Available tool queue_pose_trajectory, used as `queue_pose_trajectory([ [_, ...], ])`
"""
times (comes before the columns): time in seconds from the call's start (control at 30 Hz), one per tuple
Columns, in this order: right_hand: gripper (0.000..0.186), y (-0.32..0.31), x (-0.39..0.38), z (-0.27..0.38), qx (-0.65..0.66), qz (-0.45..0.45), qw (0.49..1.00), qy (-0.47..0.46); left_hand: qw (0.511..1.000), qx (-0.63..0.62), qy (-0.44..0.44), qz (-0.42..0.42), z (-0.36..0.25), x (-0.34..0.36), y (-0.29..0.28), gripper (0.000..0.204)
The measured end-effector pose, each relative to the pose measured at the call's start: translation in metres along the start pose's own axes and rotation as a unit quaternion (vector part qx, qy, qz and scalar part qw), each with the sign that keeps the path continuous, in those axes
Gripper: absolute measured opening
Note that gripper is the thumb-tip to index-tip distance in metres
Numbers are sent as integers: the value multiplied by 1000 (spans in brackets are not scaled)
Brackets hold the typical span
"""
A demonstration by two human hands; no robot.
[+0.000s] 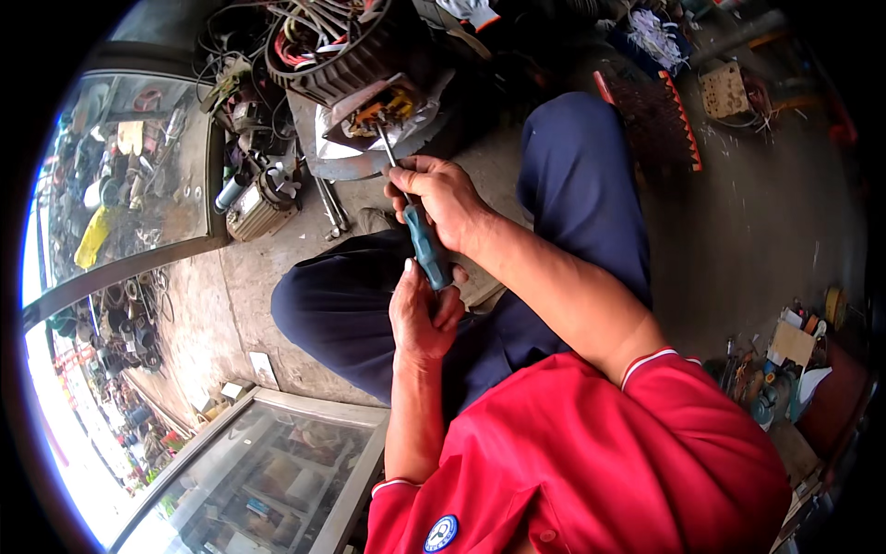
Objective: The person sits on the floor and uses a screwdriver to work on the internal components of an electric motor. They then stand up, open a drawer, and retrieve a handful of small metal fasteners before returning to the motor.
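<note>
A screwdriver with a dark teal handle slants up and away from me, its metal shaft reaching into an open terminal box on a large motor. My left hand is closed round the butt end of the handle. Farther up, my right hand pinches the shaft just above the handle. Brass-coloured terminals show inside the box around the screwdriver's tip; exact contact there is too small to tell. Bundled red and white wires fill the motor's open top.
A smaller motor lies on the floor at the left, near metal rods. Glass-panelled cabinets stand along the left side. A red toothed metal piece lies at the far right. Tools and parts crowd a box at the right.
</note>
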State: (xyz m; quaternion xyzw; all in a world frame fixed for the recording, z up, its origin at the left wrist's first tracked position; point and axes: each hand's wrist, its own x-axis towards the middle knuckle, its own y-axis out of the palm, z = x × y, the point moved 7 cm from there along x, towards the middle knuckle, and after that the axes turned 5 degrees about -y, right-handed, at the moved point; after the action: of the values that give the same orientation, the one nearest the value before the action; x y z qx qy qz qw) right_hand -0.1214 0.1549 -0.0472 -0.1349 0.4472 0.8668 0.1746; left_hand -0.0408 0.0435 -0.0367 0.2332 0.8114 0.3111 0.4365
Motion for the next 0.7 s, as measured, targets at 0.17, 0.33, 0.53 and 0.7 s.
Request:
queue_pose_trajectory([
  [0.17,19,3,-3,-2,79,29,996,33,930,250,188,-193,-26,-9,-5,24],
  [0.33,31,2,-13,6,-106,30,993,-48,876,342,260,-219,-32,-9,12,32],
  [0.53,35,-13,-46,-10,-235,1,969,-79,871,322,291,-231,-38,-19,11,28],
  [0.7,28,-15,-58,3,-234,-57,964,-112,831,373,331,-247,-54,-17,13,34],
])
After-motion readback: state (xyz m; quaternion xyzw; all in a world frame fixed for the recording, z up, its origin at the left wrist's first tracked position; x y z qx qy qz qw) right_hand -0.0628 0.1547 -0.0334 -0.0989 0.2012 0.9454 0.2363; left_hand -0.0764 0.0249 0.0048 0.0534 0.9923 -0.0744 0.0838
